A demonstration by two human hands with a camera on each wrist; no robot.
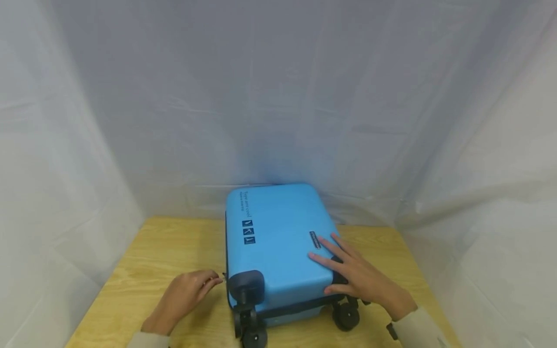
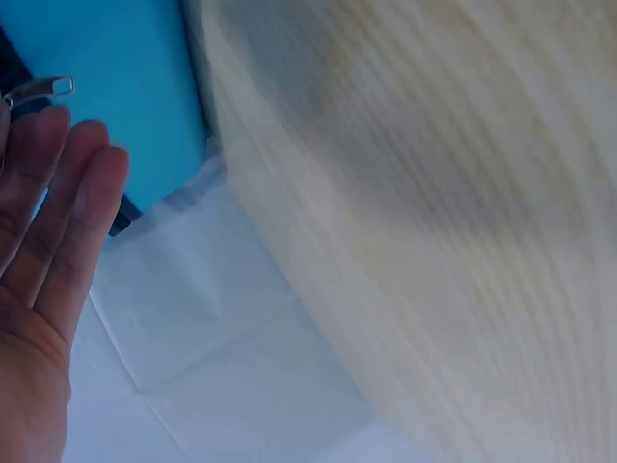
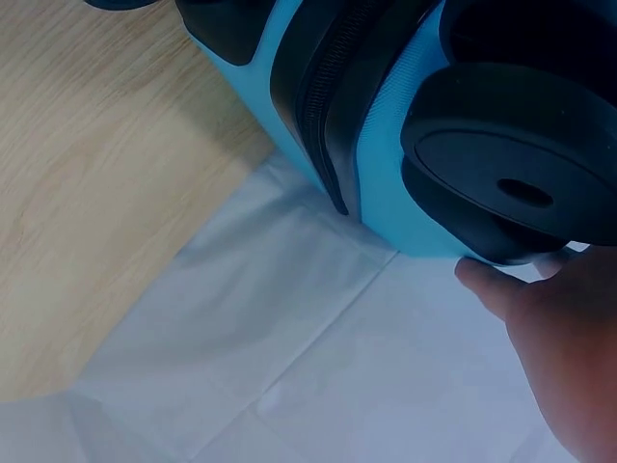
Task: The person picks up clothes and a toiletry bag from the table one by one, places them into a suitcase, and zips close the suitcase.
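1. A blue suitcase (image 1: 278,241) is laid flat on a wooden tabletop (image 1: 143,270), its wheeled end turned toward the person at 6 o'clock and its far end pointing to 12 o'clock.
2. The right hand (image 1: 361,278) is rested on the upper shell near the 4 o'clock corner, with its fingers straight and spread; nothing is gripped by it.
3. The left hand (image 1: 184,292) is placed on the tabletop at the 9 o'clock side of the suitcase, and its fingertips are brought to a small metal zipper pull (image 1: 224,277) at the case's edge.
4. In the left wrist view the zipper pull (image 2: 43,89) is seen just above the fingers (image 2: 82,203), which are held straight and close together; whether the pull is pinched cannot be told.
5. Black wheels (image 1: 345,316) are seen at the near end, and one wheel (image 3: 511,164) is shown close up in the right wrist view, beside the dark zipper band (image 3: 333,87).
6. White sheeting (image 1: 278,96) is hung behind and to both sides.
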